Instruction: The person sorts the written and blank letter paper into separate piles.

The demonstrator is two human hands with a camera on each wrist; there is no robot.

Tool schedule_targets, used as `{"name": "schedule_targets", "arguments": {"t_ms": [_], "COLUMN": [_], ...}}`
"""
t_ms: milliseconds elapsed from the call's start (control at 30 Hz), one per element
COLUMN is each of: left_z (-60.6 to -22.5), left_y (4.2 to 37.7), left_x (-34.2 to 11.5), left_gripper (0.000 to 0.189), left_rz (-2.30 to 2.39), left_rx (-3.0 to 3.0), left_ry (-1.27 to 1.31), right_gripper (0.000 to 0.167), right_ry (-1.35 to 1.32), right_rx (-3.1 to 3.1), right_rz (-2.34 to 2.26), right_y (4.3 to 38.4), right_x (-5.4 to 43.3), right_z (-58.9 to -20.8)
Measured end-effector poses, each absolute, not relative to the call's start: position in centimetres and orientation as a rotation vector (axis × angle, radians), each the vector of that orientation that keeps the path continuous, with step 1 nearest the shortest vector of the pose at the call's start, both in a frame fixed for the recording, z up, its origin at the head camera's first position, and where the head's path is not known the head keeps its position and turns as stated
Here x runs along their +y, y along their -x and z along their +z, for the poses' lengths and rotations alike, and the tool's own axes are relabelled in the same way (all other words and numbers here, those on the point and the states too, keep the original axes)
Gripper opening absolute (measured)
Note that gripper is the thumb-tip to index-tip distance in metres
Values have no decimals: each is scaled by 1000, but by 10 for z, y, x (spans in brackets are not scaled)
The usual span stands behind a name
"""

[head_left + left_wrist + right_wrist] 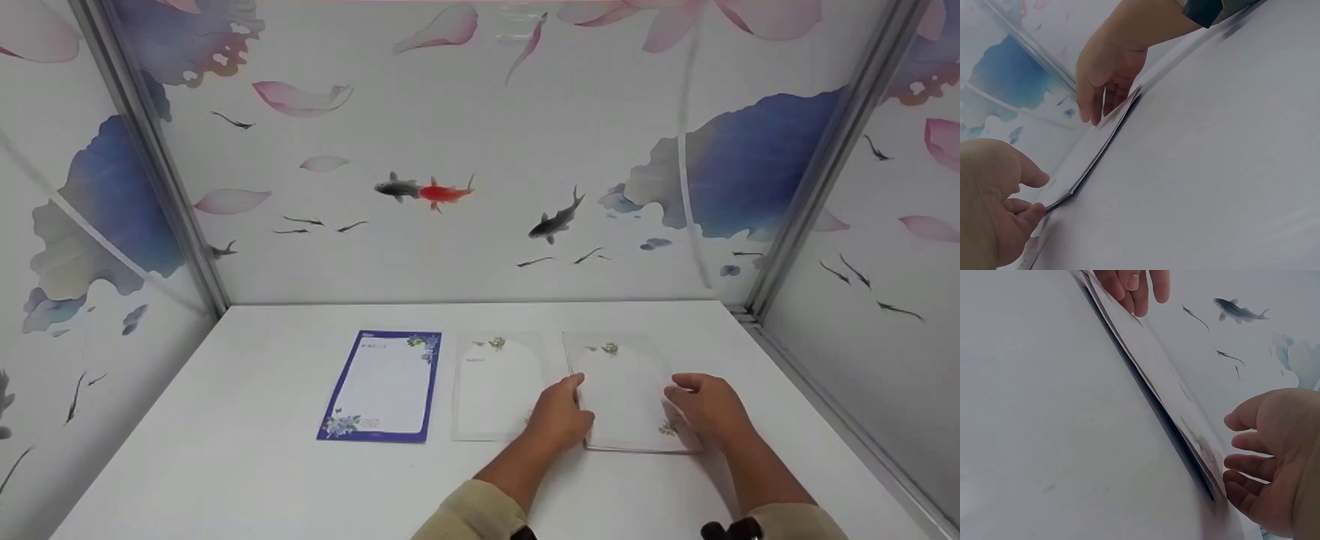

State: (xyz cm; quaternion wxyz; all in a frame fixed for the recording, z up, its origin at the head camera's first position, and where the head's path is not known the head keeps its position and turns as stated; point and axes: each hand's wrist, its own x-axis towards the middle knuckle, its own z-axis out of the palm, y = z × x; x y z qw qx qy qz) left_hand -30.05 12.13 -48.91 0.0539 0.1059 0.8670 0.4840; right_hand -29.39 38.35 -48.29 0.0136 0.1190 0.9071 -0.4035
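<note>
A thin stack of pale printed sheets (626,397), with small floral prints at its top and lower right, lies on the right of the table. My left hand (556,416) is at its left edge, fingertips against the side. Along the right edge, my right hand (712,409) has its fingers loosely bent, touching the border. In the right wrist view, the stack's near edge (1154,402) shows slightly parted layers with a dark one underneath. The left wrist view shows the left fingers (1030,214) at a corner of the stack.
A similar pale floral sheet (495,397) lies just left of the stack, partly behind my left hand. Further left is a purple-bordered sheet (382,386) with blue flowers. Printed panels (465,247) enclose the white table (225,450) at the back and sides.
</note>
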Motion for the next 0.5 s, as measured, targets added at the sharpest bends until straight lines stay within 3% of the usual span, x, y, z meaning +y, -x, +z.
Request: {"name": "schedule_targets", "arguments": {"t_ms": [500], "left_z": [-488], "left_y": [300], "left_x": [121], "left_gripper": [61], "left_rz": [1500], "left_rx": [2606], "left_ry": [-282], "right_gripper": [64], "right_ry": [-329], "right_rx": [2840], "right_rz": [-1244], "right_y": [293], "right_x": [380], "right_z": [-481]}}
